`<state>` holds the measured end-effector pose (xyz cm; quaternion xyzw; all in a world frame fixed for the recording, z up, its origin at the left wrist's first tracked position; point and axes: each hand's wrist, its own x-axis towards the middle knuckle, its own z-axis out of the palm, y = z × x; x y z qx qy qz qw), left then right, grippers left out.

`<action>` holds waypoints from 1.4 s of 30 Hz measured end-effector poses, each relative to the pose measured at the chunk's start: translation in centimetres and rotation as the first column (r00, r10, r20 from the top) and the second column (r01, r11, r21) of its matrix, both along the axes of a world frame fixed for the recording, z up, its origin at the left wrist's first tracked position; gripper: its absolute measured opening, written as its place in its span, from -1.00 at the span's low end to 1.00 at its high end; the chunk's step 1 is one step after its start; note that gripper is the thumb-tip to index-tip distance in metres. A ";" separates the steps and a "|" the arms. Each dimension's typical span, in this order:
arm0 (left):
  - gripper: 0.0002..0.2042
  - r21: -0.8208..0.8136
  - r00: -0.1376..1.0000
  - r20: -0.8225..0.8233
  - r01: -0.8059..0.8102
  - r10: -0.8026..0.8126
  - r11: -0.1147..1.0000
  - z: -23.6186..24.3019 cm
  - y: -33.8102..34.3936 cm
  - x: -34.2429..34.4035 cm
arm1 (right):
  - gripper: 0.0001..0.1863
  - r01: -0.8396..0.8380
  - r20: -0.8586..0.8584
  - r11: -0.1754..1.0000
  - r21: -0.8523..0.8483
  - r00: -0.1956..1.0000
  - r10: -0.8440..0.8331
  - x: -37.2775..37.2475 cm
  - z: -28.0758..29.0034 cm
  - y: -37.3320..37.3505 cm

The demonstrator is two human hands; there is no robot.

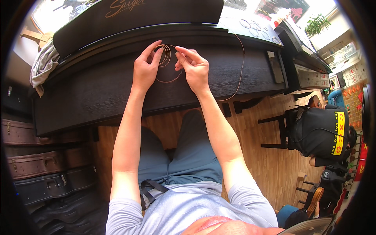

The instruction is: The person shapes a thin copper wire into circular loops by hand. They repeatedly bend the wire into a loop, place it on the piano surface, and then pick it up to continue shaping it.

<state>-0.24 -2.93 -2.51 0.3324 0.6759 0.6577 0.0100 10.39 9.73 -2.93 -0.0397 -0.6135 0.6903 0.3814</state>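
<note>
Between my hands, above the closed black piano lid [105, 88], is a thin bronze-coloured guitar string [166, 62] wound in several loops. My left hand [147, 68] grips the coil's left side between thumb and fingers. Its loops stand apart toward the right. My right hand [192, 68] pinches the string with thumb and forefinger just right of the coil. One loose length hangs in a curve below the hands. Another thin length of string [243, 58] arcs down from the far ledge past the lid's front edge; where it joins the coil I cannot make out.
Several coiled strings [254, 27] lie on the pale surface at the back right. A phone [275, 67] rests at the lid's right end, and a grey cloth [44, 68] drapes over the left. Instrument cases [51, 162] are stacked at left. A seated person [319, 131] is at right.
</note>
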 end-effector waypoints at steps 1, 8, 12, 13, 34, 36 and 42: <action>-0.66 0.011 1.000 -0.008 0.005 -0.005 1.000 -0.1 -0.1 -0.1 | -0.74 0.010 0.010 0.999 0.031 1.000 -0.010 -0.1 0.0 -0.1; -0.52 0.084 0.998 -0.009 0.070 -0.069 0.994 0.0 -0.2 0.3 | -0.83 0.046 0.074 0.999 -0.003 0.996 -0.046 -0.1 0.0 -0.2; -0.49 0.012 0.999 -0.051 0.014 -0.013 1.000 0.6 -0.5 0.5 | -0.80 0.043 0.097 0.995 0.095 0.994 -0.052 0.0 0.0 -0.2; -0.49 0.001 0.997 -0.073 -0.001 0.001 1.000 0.6 -0.5 0.5 | -0.81 0.037 0.097 0.994 0.105 0.994 -0.048 0.0 0.0 -0.2; -0.82 0.167 0.986 0.120 0.094 -0.115 0.981 0.2 -0.1 0.2 | -0.82 0.036 0.055 0.999 -0.016 0.998 -0.035 -0.1 0.0 0.0; -0.84 0.179 0.983 0.135 0.098 -0.123 0.979 0.0 -0.2 0.1 | -0.82 0.004 0.044 1.000 -0.031 0.999 -0.002 -0.2 -0.2 0.1; -0.87 0.051 0.990 0.010 0.143 -0.144 0.988 -0.4 -0.3 -0.3 | -0.80 -0.109 0.045 0.993 -0.037 0.993 0.111 0.1 -0.3 0.2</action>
